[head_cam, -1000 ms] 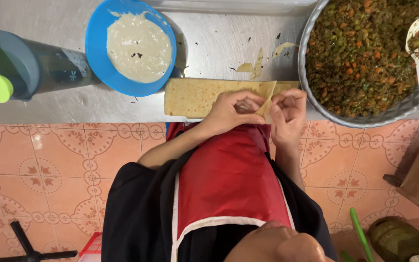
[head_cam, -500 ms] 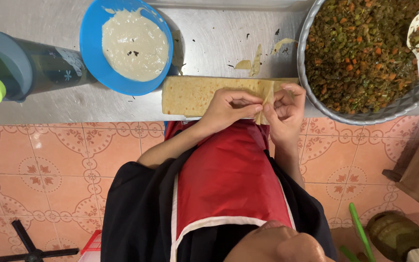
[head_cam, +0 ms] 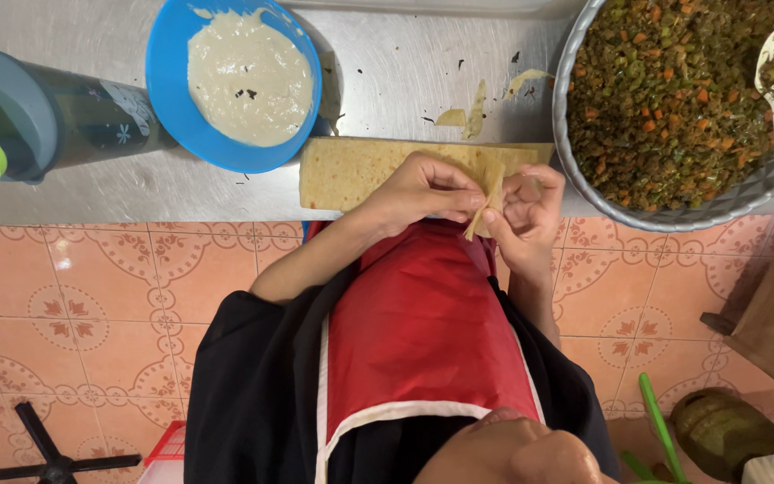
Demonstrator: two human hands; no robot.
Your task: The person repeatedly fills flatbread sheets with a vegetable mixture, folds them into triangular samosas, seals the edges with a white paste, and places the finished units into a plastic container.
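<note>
Head view: left hand [head_cam: 423, 190] and right hand [head_cam: 526, 211] pinch a pastry strip [head_cam: 493, 193] over the wrapper stack [head_cam: 351, 170] at counter [head_cam: 387, 81] edge; uneven pull could tear it.

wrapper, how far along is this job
Done: wrapper laid on the counter, filling and paste ready in bowls. In hand: left hand and right hand pinch a fold at the wrapper's end. Left: no filling seen on it, no finished pieces in view.
</note>
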